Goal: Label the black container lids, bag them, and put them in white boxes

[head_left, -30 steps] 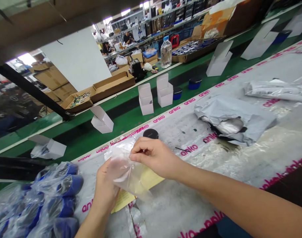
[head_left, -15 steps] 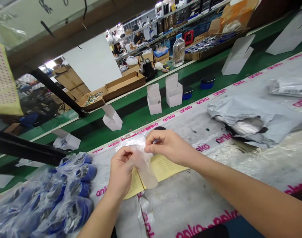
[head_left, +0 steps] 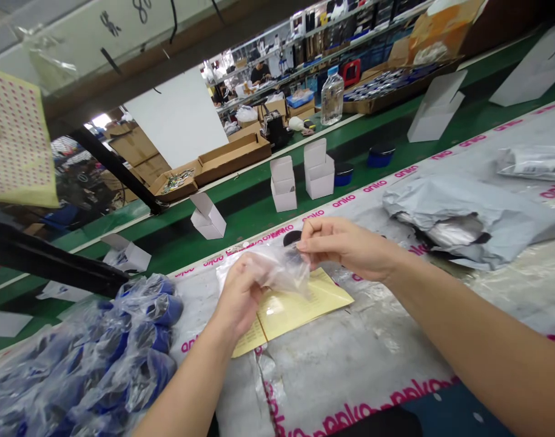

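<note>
My left hand (head_left: 239,292) and my right hand (head_left: 350,249) both pinch a small clear plastic bag (head_left: 281,271), stretched between them just above the table. Under the bag lies a yellow printed sheet (head_left: 299,306). A black round lid (head_left: 292,237) sits on the table just behind the bag, partly hidden by my right fingers. At the lower left lies a heap of blue items wrapped in clear bags (head_left: 99,358).
Grey crumpled plastic wrapping (head_left: 459,212) lies at the right on the anko-taped table cover. On the green conveyor (head_left: 241,209) stand several open white boxes (head_left: 320,170) and blue jars (head_left: 381,155). A red-dotted sticker sheet (head_left: 13,139) hangs at upper left. A water bottle (head_left: 332,97) and cardboard boxes stand behind.
My hands have drawn the clear bag out wider, the right hand moving right and up. The view has shifted slightly, and the black lid shows again.
</note>
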A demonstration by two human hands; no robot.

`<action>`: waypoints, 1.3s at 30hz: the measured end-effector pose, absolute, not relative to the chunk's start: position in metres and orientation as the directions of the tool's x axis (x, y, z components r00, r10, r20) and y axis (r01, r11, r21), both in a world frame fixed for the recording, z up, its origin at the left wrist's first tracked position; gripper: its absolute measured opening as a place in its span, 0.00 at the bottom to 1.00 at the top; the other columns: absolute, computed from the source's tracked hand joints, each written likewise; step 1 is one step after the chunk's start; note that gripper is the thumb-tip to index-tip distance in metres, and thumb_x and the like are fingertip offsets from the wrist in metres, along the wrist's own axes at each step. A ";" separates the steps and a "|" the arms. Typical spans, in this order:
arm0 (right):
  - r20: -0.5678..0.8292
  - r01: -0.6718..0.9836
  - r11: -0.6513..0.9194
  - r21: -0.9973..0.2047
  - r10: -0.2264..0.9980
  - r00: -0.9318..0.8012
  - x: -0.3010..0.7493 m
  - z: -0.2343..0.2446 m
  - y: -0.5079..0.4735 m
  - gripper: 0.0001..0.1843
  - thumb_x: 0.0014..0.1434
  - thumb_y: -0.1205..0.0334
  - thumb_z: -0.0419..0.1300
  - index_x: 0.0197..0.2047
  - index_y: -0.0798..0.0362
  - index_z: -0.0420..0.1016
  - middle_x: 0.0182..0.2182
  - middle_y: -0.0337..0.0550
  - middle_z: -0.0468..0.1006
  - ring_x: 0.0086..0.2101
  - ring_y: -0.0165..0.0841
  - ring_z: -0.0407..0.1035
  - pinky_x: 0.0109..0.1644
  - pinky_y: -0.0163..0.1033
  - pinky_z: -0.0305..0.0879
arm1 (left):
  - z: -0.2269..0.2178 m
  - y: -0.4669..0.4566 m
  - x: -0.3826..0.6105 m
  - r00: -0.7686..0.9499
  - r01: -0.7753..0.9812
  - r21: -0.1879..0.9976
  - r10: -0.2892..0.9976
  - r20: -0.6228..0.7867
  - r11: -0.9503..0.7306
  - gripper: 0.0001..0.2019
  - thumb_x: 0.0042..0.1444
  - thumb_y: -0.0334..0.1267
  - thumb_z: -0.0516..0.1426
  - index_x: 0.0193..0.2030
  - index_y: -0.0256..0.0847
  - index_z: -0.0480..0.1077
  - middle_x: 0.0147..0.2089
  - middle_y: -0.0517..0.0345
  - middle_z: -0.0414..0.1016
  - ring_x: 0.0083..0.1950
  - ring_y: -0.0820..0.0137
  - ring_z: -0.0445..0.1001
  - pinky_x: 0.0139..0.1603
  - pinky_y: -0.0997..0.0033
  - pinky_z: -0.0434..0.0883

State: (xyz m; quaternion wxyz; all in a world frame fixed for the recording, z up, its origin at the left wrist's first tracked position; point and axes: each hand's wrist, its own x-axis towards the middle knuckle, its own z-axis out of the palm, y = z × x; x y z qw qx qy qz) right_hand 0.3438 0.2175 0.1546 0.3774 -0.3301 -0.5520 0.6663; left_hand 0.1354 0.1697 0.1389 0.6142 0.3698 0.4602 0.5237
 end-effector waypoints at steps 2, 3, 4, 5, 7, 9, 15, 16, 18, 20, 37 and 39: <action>-0.062 0.045 -0.047 -0.998 0.904 -0.422 0.345 0.146 0.220 0.13 0.54 0.57 0.67 0.26 0.52 0.68 0.18 0.34 0.69 0.19 0.27 0.62 0.23 0.33 0.58 | 0.133 0.182 0.145 0.098 -0.178 0.949 0.964 -0.247 0.261 0.13 0.41 0.36 0.66 0.33 0.38 0.68 0.31 0.59 0.71 0.29 0.74 0.69 0.27 0.78 0.70; -0.051 0.145 0.001 -0.989 0.934 -0.355 0.344 0.142 0.221 0.12 0.55 0.58 0.66 0.26 0.51 0.68 0.16 0.32 0.67 0.18 0.26 0.60 0.21 0.32 0.54 | 0.129 0.189 0.150 0.102 -0.117 0.956 0.960 -0.259 0.271 0.14 0.40 0.37 0.65 0.33 0.38 0.67 0.30 0.59 0.70 0.27 0.74 0.67 0.24 0.79 0.67; -0.026 0.232 0.042 -0.972 0.958 -0.284 0.343 0.139 0.221 0.11 0.56 0.60 0.64 0.26 0.51 0.67 0.16 0.31 0.66 0.17 0.26 0.59 0.21 0.32 0.52 | 0.125 0.195 0.154 0.086 -0.059 0.965 0.965 -0.248 0.254 0.15 0.40 0.39 0.64 0.33 0.39 0.65 0.28 0.60 0.69 0.24 0.74 0.65 0.20 0.79 0.64; -0.004 0.298 0.065 -0.952 0.975 -0.223 0.343 0.137 0.220 0.10 0.57 0.62 0.62 0.26 0.51 0.66 0.16 0.32 0.67 0.17 0.27 0.61 0.20 0.32 0.53 | 0.121 0.201 0.159 0.057 -0.008 0.974 0.973 -0.224 0.225 0.15 0.41 0.41 0.63 0.33 0.40 0.64 0.26 0.62 0.67 0.21 0.75 0.63 0.17 0.80 0.60; -0.001 0.363 0.053 -0.930 0.989 -0.149 0.343 0.134 0.220 0.09 0.58 0.66 0.60 0.27 0.50 0.65 0.18 0.34 0.72 0.17 0.28 0.64 0.20 0.32 0.56 | 0.112 0.212 0.164 0.002 0.081 0.980 0.984 -0.181 0.180 0.14 0.44 0.43 0.60 0.35 0.42 0.61 0.23 0.66 0.63 0.17 0.76 0.57 0.13 0.80 0.54; -0.053 0.368 -0.008 -0.930 0.992 -0.111 0.344 0.131 0.221 0.08 0.57 0.69 0.58 0.29 0.50 0.63 0.21 0.36 0.77 0.15 0.28 0.65 0.19 0.31 0.57 | 0.104 0.219 0.165 -0.036 0.146 0.975 0.986 -0.162 0.166 0.13 0.48 0.43 0.58 0.37 0.44 0.59 0.23 0.68 0.60 0.15 0.76 0.55 0.12 0.80 0.51; -0.144 0.513 -0.109 -0.852 0.989 -0.029 0.342 0.116 0.242 0.06 0.61 0.68 0.53 0.31 0.51 0.65 0.24 0.40 0.80 0.16 0.28 0.66 0.19 0.32 0.58 | 0.096 0.238 0.160 -0.054 0.337 0.933 0.992 -0.117 0.129 0.07 0.62 0.38 0.52 0.37 0.45 0.55 0.23 0.71 0.57 0.14 0.75 0.56 0.16 0.78 0.51; -0.119 0.544 -0.088 -0.834 0.993 -0.022 0.341 0.113 0.247 0.06 0.60 0.68 0.54 0.31 0.52 0.67 0.25 0.41 0.80 0.19 0.29 0.69 0.22 0.32 0.60 | 0.097 0.242 0.159 -0.048 0.390 0.915 0.994 -0.095 0.106 0.06 0.63 0.35 0.52 0.37 0.44 0.55 0.23 0.70 0.58 0.16 0.74 0.58 0.18 0.78 0.54; -0.077 0.623 -0.051 -0.781 0.997 -0.015 0.340 0.110 0.257 0.06 0.57 0.70 0.57 0.29 0.53 0.70 0.27 0.43 0.80 0.27 0.33 0.73 0.29 0.34 0.64 | 0.102 0.250 0.160 -0.027 0.516 0.855 0.999 -0.045 0.053 0.09 0.60 0.27 0.54 0.34 0.43 0.57 0.24 0.68 0.60 0.22 0.71 0.64 0.25 0.75 0.59; -0.054 0.708 -0.011 -0.707 0.998 -0.038 0.342 0.109 0.261 0.07 0.51 0.74 0.60 0.26 0.53 0.71 0.28 0.44 0.79 0.33 0.38 0.74 0.36 0.36 0.65 | 0.108 0.256 0.161 0.013 0.638 0.770 1.000 -0.004 -0.005 0.14 0.52 0.18 0.56 0.29 0.41 0.58 0.24 0.64 0.61 0.29 0.66 0.68 0.33 0.71 0.62; -0.028 0.244 0.037 -0.969 0.966 -0.255 0.328 0.126 0.257 0.26 0.60 0.51 0.66 0.57 0.51 0.66 0.35 0.43 0.79 0.36 0.38 0.75 0.38 0.40 0.73 | 0.131 0.230 0.146 0.123 0.406 0.908 0.991 0.055 -0.101 0.25 0.61 0.36 0.65 0.62 0.37 0.61 0.49 0.49 0.76 0.43 0.63 0.77 0.46 0.64 0.72; -0.166 0.197 -0.121 -0.973 0.957 -0.236 0.323 0.135 0.255 0.21 0.64 0.44 0.61 0.50 0.51 0.68 0.26 0.39 0.74 0.26 0.33 0.70 0.28 0.36 0.69 | 0.138 0.224 0.142 0.107 0.462 0.876 0.990 0.097 -0.136 0.25 0.60 0.40 0.66 0.59 0.37 0.64 0.52 0.48 0.74 0.43 0.63 0.76 0.47 0.63 0.72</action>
